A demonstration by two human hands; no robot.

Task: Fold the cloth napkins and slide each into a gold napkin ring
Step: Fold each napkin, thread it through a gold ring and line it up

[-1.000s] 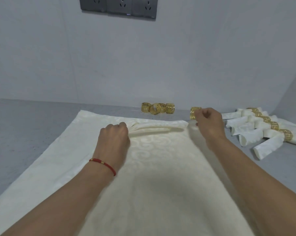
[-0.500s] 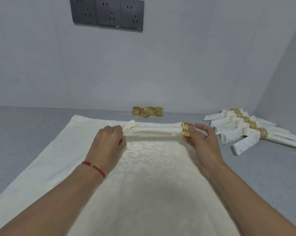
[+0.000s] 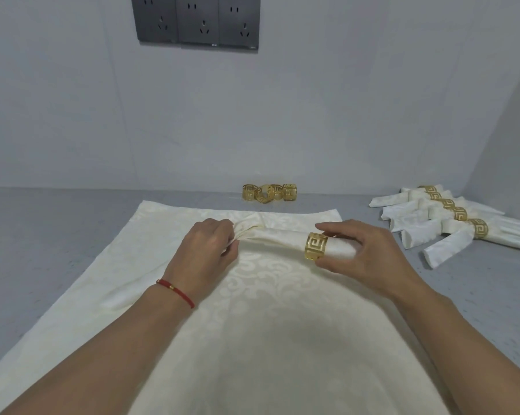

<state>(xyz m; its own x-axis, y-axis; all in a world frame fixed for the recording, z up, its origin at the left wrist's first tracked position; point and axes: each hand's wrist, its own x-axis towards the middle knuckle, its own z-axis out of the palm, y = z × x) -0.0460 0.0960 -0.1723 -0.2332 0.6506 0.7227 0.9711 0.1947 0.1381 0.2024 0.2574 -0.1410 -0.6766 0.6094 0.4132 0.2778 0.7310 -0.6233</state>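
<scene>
Hands: left point(image 3: 206, 250) grips rolled napkin point(image 3: 278, 239), right point(image 3: 369, 253) pinches gold ring point(image 3: 315, 246); no writing.

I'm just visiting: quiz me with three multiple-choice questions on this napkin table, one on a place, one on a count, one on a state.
1. Where do the spare gold rings lie?
A. by the back wall
B. on the finished napkins
C. in a box

2. How many finished napkins lie at the right?
A. two
B. five
C. nine

3. What is the gold ring at the right hand doing?
A. lying loose
B. circling the rolled napkin
C. hanging from the wall

Answers: 1 A, they sit under the wall; 2 B, five ringed rolls show; 3 B, cloth passes through it while the left hand pinches the roll.
</scene>
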